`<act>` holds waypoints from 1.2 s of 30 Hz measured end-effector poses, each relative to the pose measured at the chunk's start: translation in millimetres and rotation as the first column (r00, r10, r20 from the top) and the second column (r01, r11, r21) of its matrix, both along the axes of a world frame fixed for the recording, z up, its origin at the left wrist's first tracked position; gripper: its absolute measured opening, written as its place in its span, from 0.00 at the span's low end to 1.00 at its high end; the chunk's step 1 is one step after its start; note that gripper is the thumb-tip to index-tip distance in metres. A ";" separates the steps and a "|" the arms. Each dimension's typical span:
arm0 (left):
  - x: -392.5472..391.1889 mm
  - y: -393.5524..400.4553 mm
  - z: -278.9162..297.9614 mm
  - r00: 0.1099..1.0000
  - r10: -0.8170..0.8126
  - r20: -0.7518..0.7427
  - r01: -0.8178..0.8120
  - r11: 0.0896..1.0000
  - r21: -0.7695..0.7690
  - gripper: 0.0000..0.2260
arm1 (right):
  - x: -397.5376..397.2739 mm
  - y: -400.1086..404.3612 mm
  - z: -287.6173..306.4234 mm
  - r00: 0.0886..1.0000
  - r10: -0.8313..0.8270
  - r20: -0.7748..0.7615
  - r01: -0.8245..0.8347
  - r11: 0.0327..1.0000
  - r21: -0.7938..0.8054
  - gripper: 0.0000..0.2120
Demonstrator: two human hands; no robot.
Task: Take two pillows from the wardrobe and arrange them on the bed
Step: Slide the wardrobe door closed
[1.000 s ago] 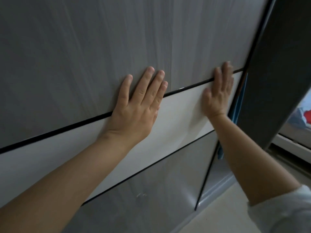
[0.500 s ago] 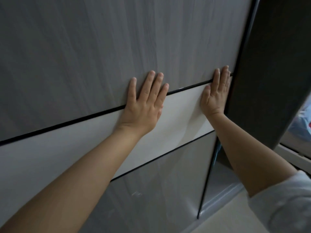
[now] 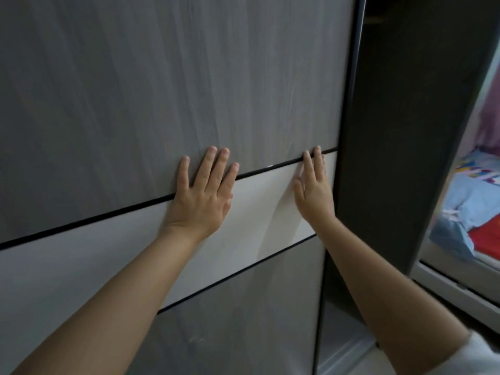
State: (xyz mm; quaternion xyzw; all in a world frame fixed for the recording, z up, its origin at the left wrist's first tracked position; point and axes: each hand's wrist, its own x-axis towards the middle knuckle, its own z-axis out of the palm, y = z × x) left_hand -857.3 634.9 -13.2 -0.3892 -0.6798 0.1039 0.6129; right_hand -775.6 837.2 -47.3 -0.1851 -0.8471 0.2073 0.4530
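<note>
A grey wood-grain wardrobe door point(image 3: 162, 90) with a white band across its middle fills most of the view. My left hand point(image 3: 201, 194) lies flat on it, palm down, fingers spread over the black line above the white band. My right hand point(image 3: 312, 193) presses flat on the white band close to the door's right edge. Neither hand holds anything. At the far right, light blue bedding point(image 3: 470, 201) with a coloured pattern lies above red fabric point(image 3: 487, 239); I cannot tell whether these are pillows.
A tall dark panel point(image 3: 400, 131) stands just right of the door's edge, between it and the bedding. A pale rail or frame point(image 3: 454, 288) runs below the bedding. Light floor point(image 3: 351, 355) shows at the bottom right.
Both hands and the door's right edge sit further left in view. The blue sliver beside that edge is gone. More of the bedding shows at the far right.
</note>
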 end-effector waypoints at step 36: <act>76.3 445.7 5.8 0.998 -0.035 0.052 0.034 0.999 0.015 0.21 | 49.4 429.4 18.7 0.996 0.049 -0.070 -0.037 0.985 0.170 0.27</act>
